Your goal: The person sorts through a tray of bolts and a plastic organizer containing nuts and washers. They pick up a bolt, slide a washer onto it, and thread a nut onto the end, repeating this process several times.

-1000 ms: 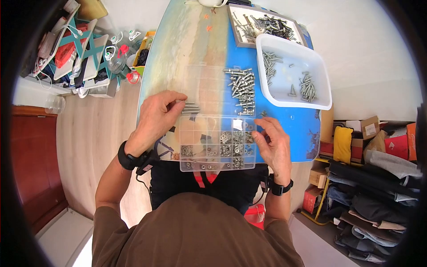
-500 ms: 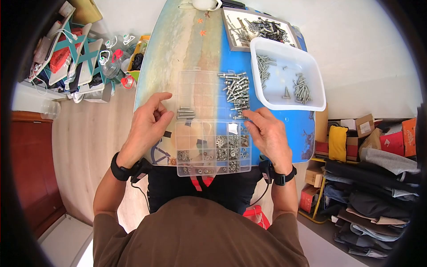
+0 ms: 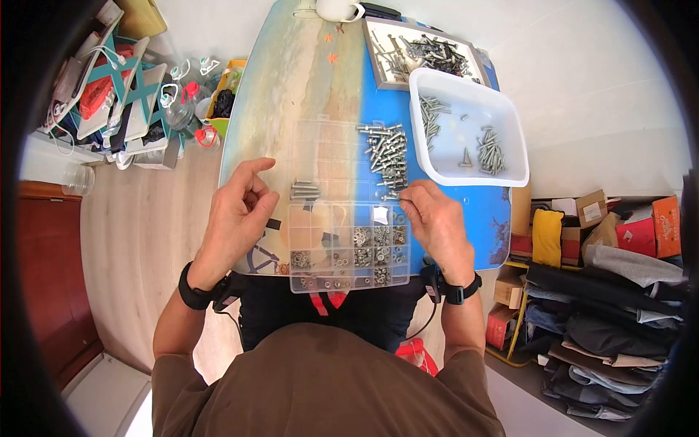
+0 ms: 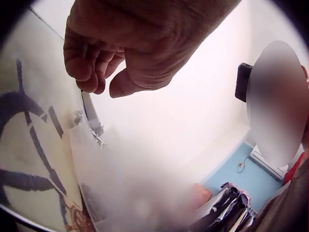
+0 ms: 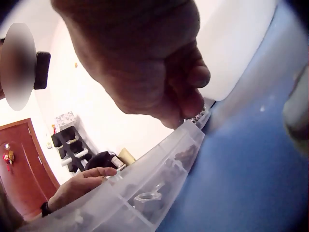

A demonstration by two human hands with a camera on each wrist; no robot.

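Note:
A clear compartment case lies unfolded on the table, nuts and washers in its near half. In its lid sit a heap of bolts at right and a short row of bolts at left. My right hand pinches a bolt at the heap's near end; the right wrist view shows the fingertips of that hand close over metal pieces at the case's edge. Left of the case, my left hand hovers with fingers loosely bent, holding nothing, as the left wrist view of that hand also shows.
Right of the lid stands a white plastic tub with screws in it. Behind it lies a framed tray of dark and silver screws. A white cup stands at the far edge. Bottles are beyond the table's left side.
My right hand has moved from the case's right edge to the near end of the bolt heap and closed its fingertips there. My left hand has drawn back leftward from the short bolt row.

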